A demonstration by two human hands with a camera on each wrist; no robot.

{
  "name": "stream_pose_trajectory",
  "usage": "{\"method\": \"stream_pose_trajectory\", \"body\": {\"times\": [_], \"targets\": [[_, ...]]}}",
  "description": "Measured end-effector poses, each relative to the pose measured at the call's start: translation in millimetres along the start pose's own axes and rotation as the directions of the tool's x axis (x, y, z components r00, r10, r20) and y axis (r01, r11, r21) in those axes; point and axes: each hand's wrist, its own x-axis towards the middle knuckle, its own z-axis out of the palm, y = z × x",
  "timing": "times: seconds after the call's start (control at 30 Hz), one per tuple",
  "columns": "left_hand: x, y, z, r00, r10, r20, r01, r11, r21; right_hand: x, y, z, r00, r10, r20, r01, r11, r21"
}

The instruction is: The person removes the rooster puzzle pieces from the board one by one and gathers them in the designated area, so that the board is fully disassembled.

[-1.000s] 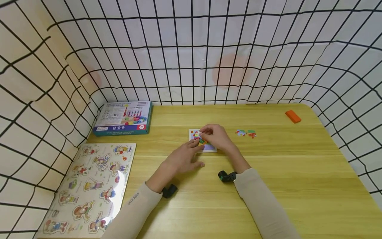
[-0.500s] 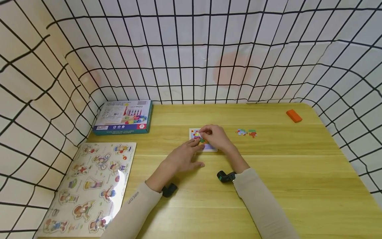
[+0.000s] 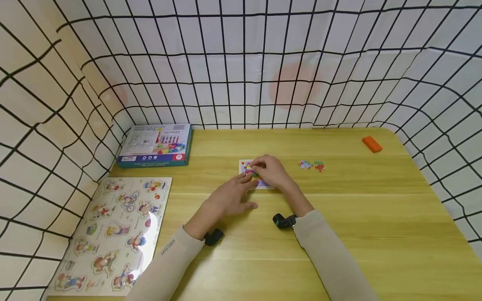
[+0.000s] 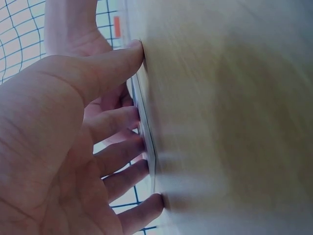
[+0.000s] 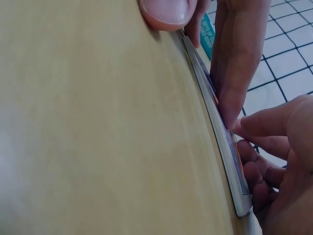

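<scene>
A figure board point(image 3: 113, 230) lies leftmost, a corner behind your sleeve point(image 3: 169, 259); beyond it, a box point(image 3: 153, 146). Mid-counter point(image 3: 376, 234), your left hand point(image 3: 228, 196), fingers extended, touches the puzzle point(image 3: 265, 184). Your right hand point(image 3: 272, 172), fingertips drawn together, partly covers it; you can't tell whether they hold anything. Rightward: loose pieces point(image 3: 305, 164), an orange block point(image 3: 372, 144).

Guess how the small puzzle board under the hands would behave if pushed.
The puzzle board is thin and lies flat, so it would probably slide, not tip. Its solid-looking edge suggests stiffness; its thinness, little weight.
</scene>
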Motion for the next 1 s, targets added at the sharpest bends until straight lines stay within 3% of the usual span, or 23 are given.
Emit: {"method": "stream_pose_trajectory", "body": {"times": [0.77,1.0], "targets": [[0.9,1.6,0.3,1.000,0.019,-0.014,-0.019,1.000,0.004,1.7,0.2,2.9,0.996,0.030,-0.082,-0.026,0.999,0.040],[-0.1,0.3,0.0,1.000,0.014,-0.016,-0.014,1.000,-0.002,3.7,0.6,5.5,0.996,0.050,-0.070,-0.049,0.999,0.020]]}}
